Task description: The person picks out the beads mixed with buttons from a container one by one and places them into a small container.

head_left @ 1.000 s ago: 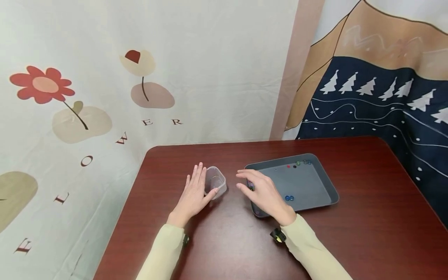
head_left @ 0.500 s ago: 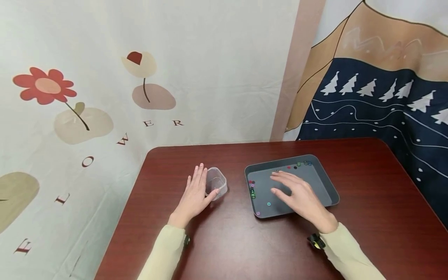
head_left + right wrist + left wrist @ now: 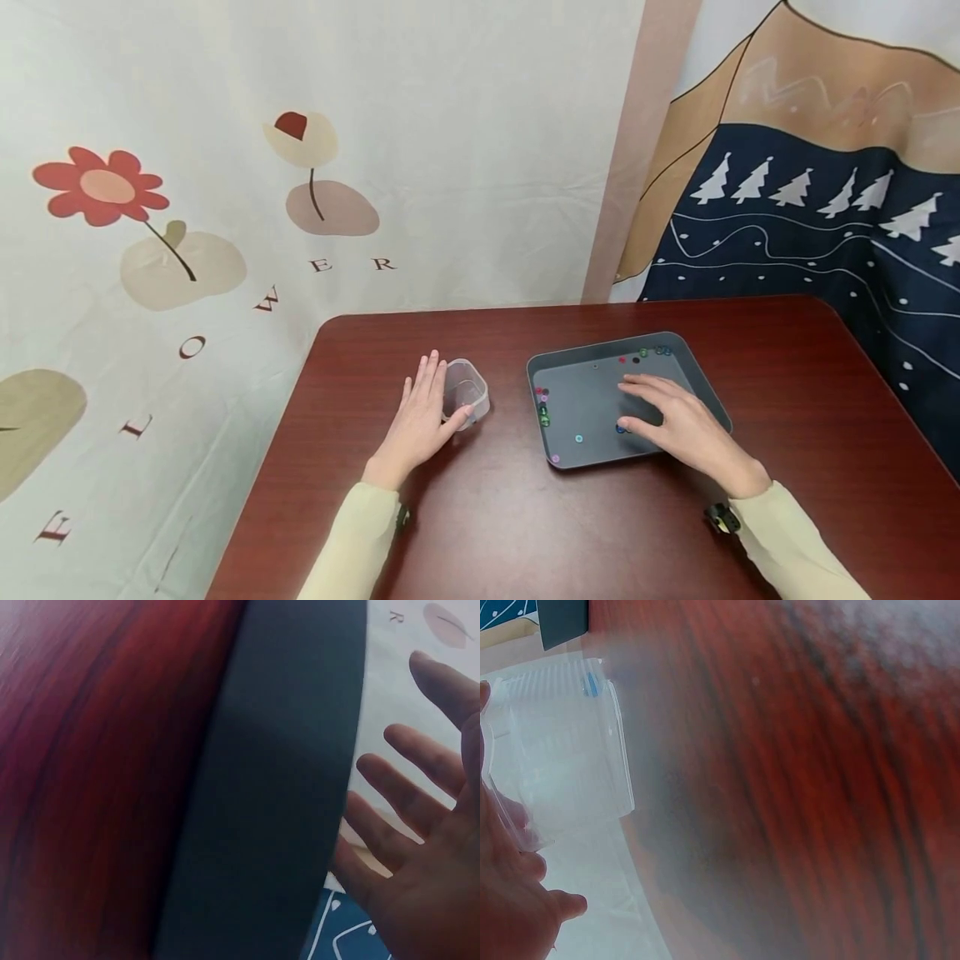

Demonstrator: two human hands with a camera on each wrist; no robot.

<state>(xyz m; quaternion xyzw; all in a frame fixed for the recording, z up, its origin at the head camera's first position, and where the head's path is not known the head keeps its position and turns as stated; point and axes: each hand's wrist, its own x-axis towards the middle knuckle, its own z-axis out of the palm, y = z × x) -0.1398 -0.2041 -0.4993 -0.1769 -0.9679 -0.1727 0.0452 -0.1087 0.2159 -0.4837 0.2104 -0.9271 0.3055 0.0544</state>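
Small beads (image 3: pixel 545 421) lie loose in a gray tray (image 3: pixel 592 408), right of centre in the head view; most sit along its left wall and near its far right corner.

Nearest: two pale yellow-green sleeves, left sleeve (image 3: pixel 352 537) at bottom centre-left, right sleeve (image 3: pixel 795 542) at bottom right. Black wrist device (image 3: pixel 722 518) by the right cuff.

Left hand (image 3: pixel 412 423), left of centre: fingers straight and relaxed along the left side of a clear container (image 3: pixel 480 393), thumb spread across its near side. Container upright on the dark red-brown table (image 3: pixel 480 517), well apart from the tray. Left wrist view: container at the left of the frame, blue spot (image 3: pixel 592 684) near its top edge.

Right hand (image 3: pixel 678 421) over the tray's right half: released, fingers loosely bent, thumb held apart. Blue bead (image 3: pixel 621 429) right at the thumb tip; contact cannot be told. Right wrist view: fingers spread at the right of the frame, tray wall a dark band down the middle.

Teal bead (image 3: pixel 579 438) toward the tray's near side; red bead (image 3: pixel 622 360) and green bead (image 3: pixel 643 353) by the far wall.

Farthest: white flower-print curtain (image 3: pixel 465 167), upper left and centre; navy cloth with white trees (image 3: pixel 795 233), upper right.
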